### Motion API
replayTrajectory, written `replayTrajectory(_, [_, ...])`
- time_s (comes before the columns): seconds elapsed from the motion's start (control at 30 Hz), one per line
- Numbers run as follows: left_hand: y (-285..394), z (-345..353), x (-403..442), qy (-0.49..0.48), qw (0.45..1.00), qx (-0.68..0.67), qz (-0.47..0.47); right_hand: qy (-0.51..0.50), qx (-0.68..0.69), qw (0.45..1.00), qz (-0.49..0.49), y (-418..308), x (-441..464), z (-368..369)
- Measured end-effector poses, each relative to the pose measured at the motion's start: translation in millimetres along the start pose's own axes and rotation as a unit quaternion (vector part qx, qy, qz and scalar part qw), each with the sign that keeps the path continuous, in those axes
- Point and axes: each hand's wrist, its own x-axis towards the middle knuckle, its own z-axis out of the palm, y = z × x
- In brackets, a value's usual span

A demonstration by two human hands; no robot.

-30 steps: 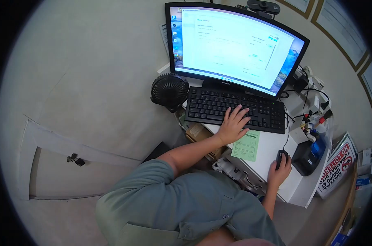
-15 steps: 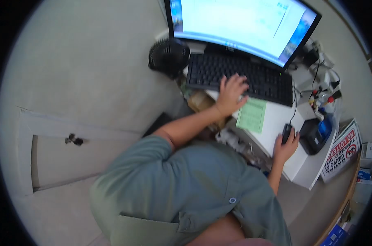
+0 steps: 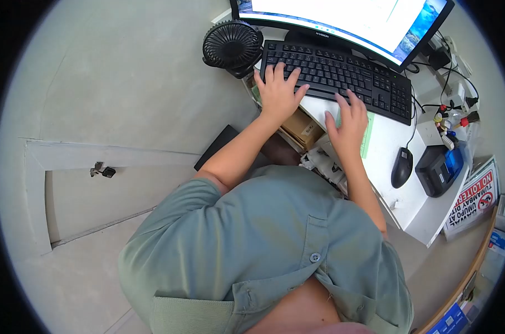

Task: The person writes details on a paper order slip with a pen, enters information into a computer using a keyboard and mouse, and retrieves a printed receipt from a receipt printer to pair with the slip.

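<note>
Here, in the head view, the black keyboard (image 3: 380,83) lay on the white desk (image 3: 390,133), just below the monitor (image 3: 352,19). The left hand (image 3: 277,96), open and fingers spread, lay over its left-end keys. The right hand (image 3: 350,123), likewise open, reached its front edge, partly covering the green sheet (image 3: 368,136); whether those fingertips touched keys could not be told.

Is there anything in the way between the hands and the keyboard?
Nothing that I can see. The left hand is right over the keys of the keyboard, and the right hand has its fingertips at the near edge. The green paper lies flat, partly under the right hand, so it shouldn't block anything.
</note>
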Motion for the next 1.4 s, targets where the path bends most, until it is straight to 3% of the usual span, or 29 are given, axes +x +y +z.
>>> replayTrajectory(0.3, [-1, 0, 9, -0.022, 0.999, -0.006, -0.033, -0.009, -0.056, 0.998, -0.019, -1, 31, 53])
replayTrajectory(0.47, [1, 0, -2, -0.029, 0.994, -0.087, 0.057, 0.001, -0.070, 0.997, -0.012, 8, 27, 58])
replayTrajectory(0.77, [8, 4, 0, -0.017, 0.994, -0.075, 0.080, -0.016, -0.071, 0.997, -0.007, 11, 37, 51])
replayTrajectory(0.97, [4, 4, 17, -0.013, 0.993, -0.108, 0.053, 0.032, -0.022, 0.999, 0.019, 8, 14, -10])
replayTrajectory(1.07, [3, 8, 18, 0.004, 0.995, -0.083, 0.058, 0.046, -0.070, 0.995, 0.063, 29, -24, -53])
replayTrajectory(1.2, [3, -5, 31, -0.065, 0.991, -0.116, 0.019, 0.091, -0.237, 0.960, 0.116, 75, -81, -105])
replayTrajectory(1.3, [19, -10, 30, -0.004, 0.989, -0.144, 0.027, 0.068, -0.348, 0.916, 0.189, 84, -104, -126])
replayTrajectory(1.4, [43, -10, 15, -0.083, 0.977, -0.179, 0.083, 0.046, -0.283, 0.931, 0.224, 99, -117, -124])
